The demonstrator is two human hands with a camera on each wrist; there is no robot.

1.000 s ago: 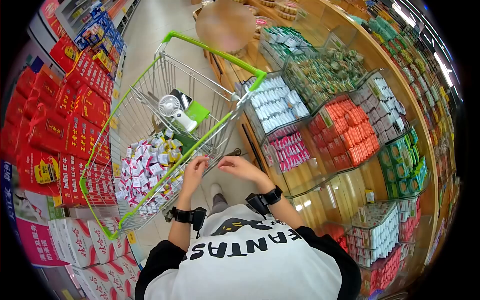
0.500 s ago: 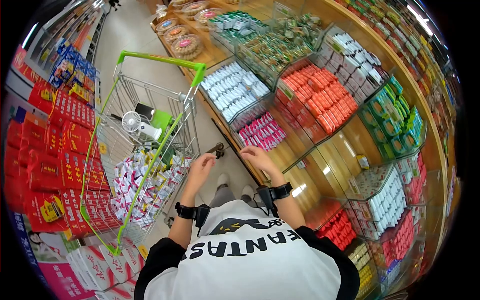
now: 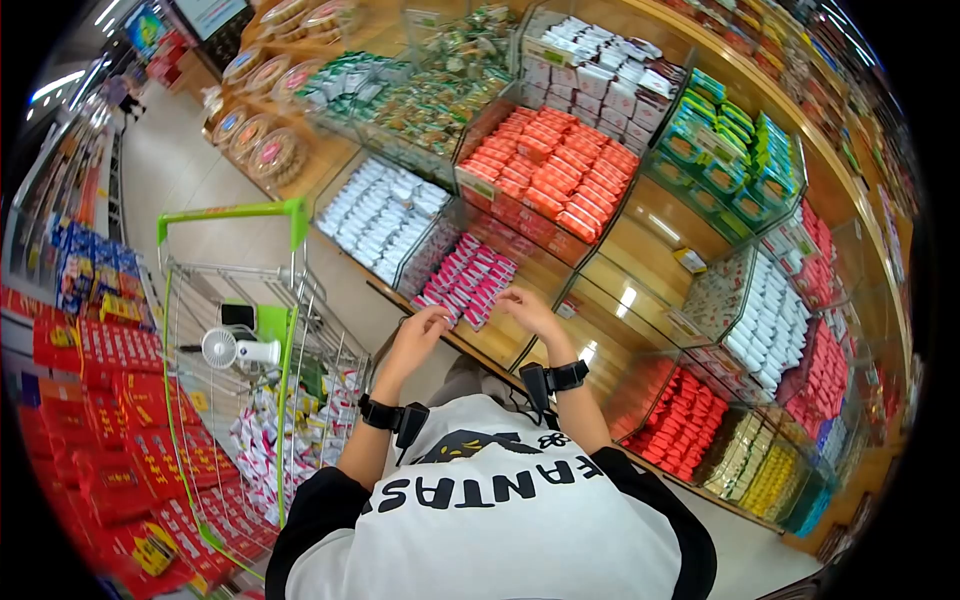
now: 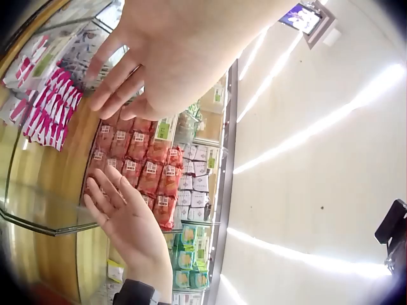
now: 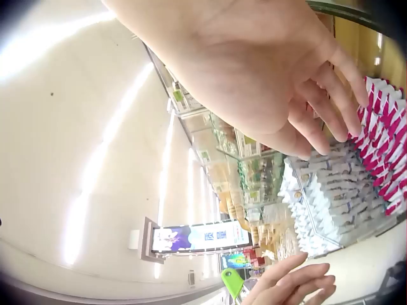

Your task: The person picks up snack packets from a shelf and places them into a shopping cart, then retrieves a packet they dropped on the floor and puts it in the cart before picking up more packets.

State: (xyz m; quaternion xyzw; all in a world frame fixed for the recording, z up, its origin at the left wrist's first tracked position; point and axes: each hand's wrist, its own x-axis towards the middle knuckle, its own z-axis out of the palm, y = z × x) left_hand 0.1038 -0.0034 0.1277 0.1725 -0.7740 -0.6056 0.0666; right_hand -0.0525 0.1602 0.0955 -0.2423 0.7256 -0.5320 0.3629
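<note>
Both hands hover in front of a wooden display stand, with nothing held in either. My left hand point(image 3: 415, 340) has loosely bent fingers and is just short of a bin of pink-and-white packets point(image 3: 466, 282). Beside the same packets, overlapping their right edge in the head view, is my right hand point(image 3: 530, 314). In the left wrist view the left palm point(image 4: 168, 57) shows large with relaxed fingers, and the right hand point(image 4: 132, 225) appears below it. The right wrist view shows the right palm point(image 5: 254, 76) uncurled.
A green-rimmed shopping cart point(image 3: 232, 212) stands at left, carrying a small white fan point(image 3: 238, 348) and many wrapped packets point(image 3: 285, 440). Around the pink packets are bins of white packets point(image 3: 382, 220) and orange-red packets point(image 3: 548, 170). Red boxes point(image 3: 120, 350) line the far left.
The view has turned right, toward the display stand, and the cart has shifted left and down in it. Both hands now appear in front of the pink packets, still empty.
</note>
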